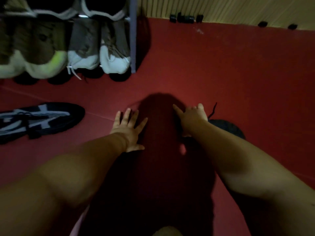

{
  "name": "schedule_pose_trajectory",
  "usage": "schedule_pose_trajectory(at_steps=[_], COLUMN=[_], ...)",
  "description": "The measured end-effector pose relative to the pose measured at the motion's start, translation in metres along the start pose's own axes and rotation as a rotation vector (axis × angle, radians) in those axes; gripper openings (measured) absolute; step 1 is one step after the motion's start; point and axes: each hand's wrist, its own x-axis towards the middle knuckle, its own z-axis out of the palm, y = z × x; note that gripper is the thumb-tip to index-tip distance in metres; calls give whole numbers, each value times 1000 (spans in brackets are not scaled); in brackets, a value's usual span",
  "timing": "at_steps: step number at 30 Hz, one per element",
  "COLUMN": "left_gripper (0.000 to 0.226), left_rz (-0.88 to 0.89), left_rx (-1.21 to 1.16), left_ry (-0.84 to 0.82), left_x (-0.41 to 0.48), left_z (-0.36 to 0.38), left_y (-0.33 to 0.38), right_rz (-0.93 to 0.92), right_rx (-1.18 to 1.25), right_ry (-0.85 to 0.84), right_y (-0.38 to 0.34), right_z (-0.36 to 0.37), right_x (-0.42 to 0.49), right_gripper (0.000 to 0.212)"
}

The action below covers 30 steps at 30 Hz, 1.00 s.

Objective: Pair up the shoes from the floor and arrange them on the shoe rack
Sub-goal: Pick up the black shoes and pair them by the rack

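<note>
One dark shoe (229,129) beneath right grip (193,115)

Dim, soft view; dark shadow (160,126) pools on the red floor (238,82); shoe rack (133,40) blurred, edges bowed.

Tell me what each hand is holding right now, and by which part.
Left hand holds nothing, fingers spread. Right hand sits over the black shoe, near its lace; an actual grip cannot be told.

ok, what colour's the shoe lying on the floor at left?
The shoe is black with light grey panels; head view.
</note>
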Motion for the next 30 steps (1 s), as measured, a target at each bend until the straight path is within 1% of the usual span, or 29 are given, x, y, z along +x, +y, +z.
schedule_pose_trajectory(at_steps=[3, 5, 7, 9, 12, 15, 18, 22, 24, 27, 28, 30], left_gripper=[99, 99, 101, 103, 103, 103, 102, 101, 101, 103, 104, 106], left_rz=[-94, -164, -240, -314, -396, -473, -542, -515, -474, -423, -405, -370], left_rx=[-24, -23, -39, -68, -120, -173, -225, -268, -291, -330, -335, -336], left_ry=[43, 68, 71, 62, 57, 49, 34, 60, 105, 190, 209, 236], left_x=[-24, -41, -60, -79, -110, -138, -160, -178, -180, -178, -177, -174], left_z=[2, 5, 8, 14, 32, 59, 88, 124, 137, 149, 151, 152], left_y=[-44, -76, -107, -137, -181, -219, -246, -267, -270, -271, -272, -271], right_rz=[-71, -119, -171, -223, -299, -373, -431, -508, -586, -650, -640, -555], right_rx=[10, -4, -18, -27, -74, -104, -101, -71, -52, 48, 54, 76], right_ry=[23, 1, -24, -11, 88, 226, 327, 474, 486, 441, 425, 363], right_y=[-28, -50, -77, -107, -155, -201, -248, -309, -334, -345, -340, -325], right_z=[-24, -44, -66, -84, -107, -128, -151, -167, -163, -152, -148, -137], right_x=[0, -1, -3, -7, -14, -26, -42, -61, -71, -82, -83, -81], right_gripper=[113, 115, 118, 118, 113, 103, 95, 85, 83, 92, 98, 109])
